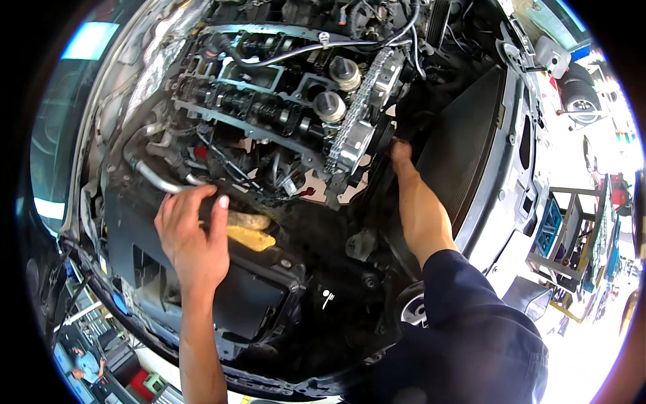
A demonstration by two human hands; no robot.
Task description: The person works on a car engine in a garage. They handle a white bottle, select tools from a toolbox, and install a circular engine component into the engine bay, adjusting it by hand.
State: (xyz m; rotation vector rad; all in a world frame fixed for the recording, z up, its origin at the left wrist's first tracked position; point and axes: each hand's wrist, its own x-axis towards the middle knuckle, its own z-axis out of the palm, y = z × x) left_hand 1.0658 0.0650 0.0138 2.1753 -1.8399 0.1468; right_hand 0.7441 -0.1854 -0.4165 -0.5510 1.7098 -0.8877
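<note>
An engine with its top uncovered fills the far middle, its camshafts showing. A timing chain runs along its right end, beside two round metal caps. My right hand reaches down into the dark gap between that end and the radiator; its fingers are mostly hidden, and whatever they touch cannot be seen. On the left, my left hand is raised with fingers apart and nothing in it. Close beside its thumb lie a yellow piece and a brownish piece, perhaps cloth or sponge.
A bent metal pipe and loose wiring lie left of the engine. A black plastic box sits at the near left. Beyond the car's front stand a metal cart and a wheel. Another person is far off, lower left.
</note>
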